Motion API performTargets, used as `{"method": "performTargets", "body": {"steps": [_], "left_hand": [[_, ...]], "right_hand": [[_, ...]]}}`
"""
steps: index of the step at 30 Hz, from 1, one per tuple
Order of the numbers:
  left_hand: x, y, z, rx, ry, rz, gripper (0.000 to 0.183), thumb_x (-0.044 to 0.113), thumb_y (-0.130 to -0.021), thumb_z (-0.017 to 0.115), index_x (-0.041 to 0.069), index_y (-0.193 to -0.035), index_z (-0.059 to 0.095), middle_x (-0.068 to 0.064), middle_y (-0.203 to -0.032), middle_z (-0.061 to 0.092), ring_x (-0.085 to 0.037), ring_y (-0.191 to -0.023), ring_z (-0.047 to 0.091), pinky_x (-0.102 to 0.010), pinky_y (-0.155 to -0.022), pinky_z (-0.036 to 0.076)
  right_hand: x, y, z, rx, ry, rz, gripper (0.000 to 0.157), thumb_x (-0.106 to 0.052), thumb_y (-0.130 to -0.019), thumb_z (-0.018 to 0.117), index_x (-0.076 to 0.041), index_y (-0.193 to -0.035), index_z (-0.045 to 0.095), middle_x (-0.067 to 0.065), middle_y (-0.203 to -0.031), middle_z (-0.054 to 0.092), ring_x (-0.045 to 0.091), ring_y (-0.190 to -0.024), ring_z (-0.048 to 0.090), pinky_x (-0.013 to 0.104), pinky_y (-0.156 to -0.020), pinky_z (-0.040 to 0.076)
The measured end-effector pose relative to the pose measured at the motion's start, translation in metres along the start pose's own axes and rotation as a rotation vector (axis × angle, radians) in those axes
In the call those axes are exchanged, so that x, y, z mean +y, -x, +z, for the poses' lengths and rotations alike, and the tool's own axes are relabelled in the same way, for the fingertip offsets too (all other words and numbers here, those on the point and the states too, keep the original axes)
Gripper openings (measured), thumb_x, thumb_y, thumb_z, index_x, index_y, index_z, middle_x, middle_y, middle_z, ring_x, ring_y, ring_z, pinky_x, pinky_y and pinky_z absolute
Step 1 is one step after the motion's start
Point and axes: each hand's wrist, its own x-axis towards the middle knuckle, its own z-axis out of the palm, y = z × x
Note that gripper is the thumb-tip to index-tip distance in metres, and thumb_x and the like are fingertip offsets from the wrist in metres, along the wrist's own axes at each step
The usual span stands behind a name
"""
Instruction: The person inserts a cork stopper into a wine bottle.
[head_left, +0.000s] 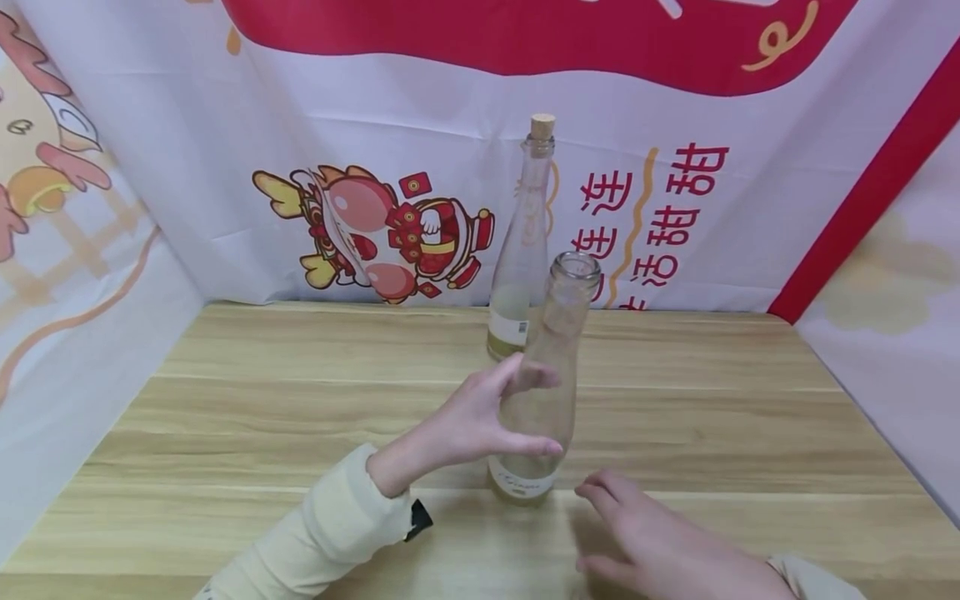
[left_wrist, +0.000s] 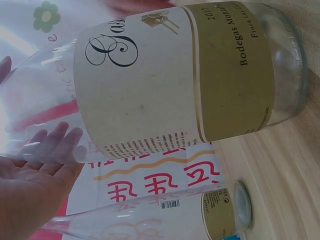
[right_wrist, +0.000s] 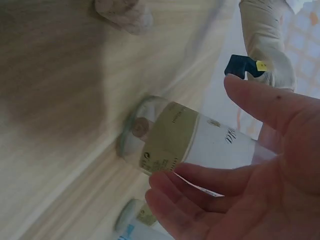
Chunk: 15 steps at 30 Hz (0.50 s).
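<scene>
head view: my left hand (head_left: pixel 465 421) curls round the uncorked bottle (head_left: pixel 540 408), seemingly to steady it, while my right hand (head_left: pixel 652 533), loose-fingered and empty, hovers beside it, the corked bottle (head_left: pixel 520 262) beyond both.

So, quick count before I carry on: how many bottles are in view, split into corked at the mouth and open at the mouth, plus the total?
Corked bottle: 1
Open-mouthed bottle: 1
Total: 2 bottles
</scene>
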Motion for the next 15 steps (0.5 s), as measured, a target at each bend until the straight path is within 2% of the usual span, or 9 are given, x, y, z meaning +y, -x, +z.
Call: {"method": "performTargets", "body": {"steps": [3, 8, 11, 15], "left_hand": [[0.000, 0.000, -0.001, -0.002, 0.006, -0.008, 0.064, 0.018, -0.068, 0.081, 0.007, -0.121, 0.047, -0.004, -0.124, 0.056, -0.014, -0.118, 0.048, -0.032, -0.103, 0.034], [0.001, 0.000, -0.001, -0.003, 0.008, -0.015, 0.065, 0.018, -0.067, 0.081, 0.008, -0.122, 0.047, -0.003, -0.124, 0.056, -0.013, -0.119, 0.048, -0.032, -0.104, 0.034], [0.001, 0.000, -0.001, -0.005, 0.005, -0.015, 0.065, 0.018, -0.067, 0.081, 0.008, -0.122, 0.047, -0.003, -0.125, 0.056, -0.013, -0.119, 0.048, -0.032, -0.104, 0.034], [0.000, 0.000, -0.001, -0.010, 0.004, -0.015, 0.065, 0.018, -0.068, 0.081, 0.008, -0.122, 0.047, -0.004, -0.125, 0.055, -0.014, -0.119, 0.048, -0.033, -0.104, 0.034]], "right_hand": [[0.003, 0.000, 0.006, -0.044, -0.010, -0.011, 0.059, -0.051, -0.078, 0.063, -0.006, -0.116, 0.055, -0.003, -0.108, 0.048, 0.012, -0.094, 0.052, 0.038, -0.082, 0.049], [0.006, -0.003, 0.017, -0.075, -0.008, -0.054, 0.062, -0.054, -0.077, 0.063, -0.004, -0.112, 0.056, -0.004, -0.100, 0.049, 0.010, -0.089, 0.051, 0.035, -0.079, 0.049], [0.008, -0.003, 0.024, -0.061, 0.007, -0.091, 0.062, -0.054, -0.077, 0.063, -0.002, -0.110, 0.056, -0.004, -0.097, 0.050, 0.009, -0.087, 0.051, 0.034, -0.078, 0.049], [0.013, -0.002, 0.032, -0.055, -0.008, -0.154, 0.051, -0.046, -0.080, 0.064, -0.002, -0.104, 0.056, -0.007, -0.091, 0.047, 0.003, -0.080, 0.047, 0.026, -0.069, 0.048]]}}
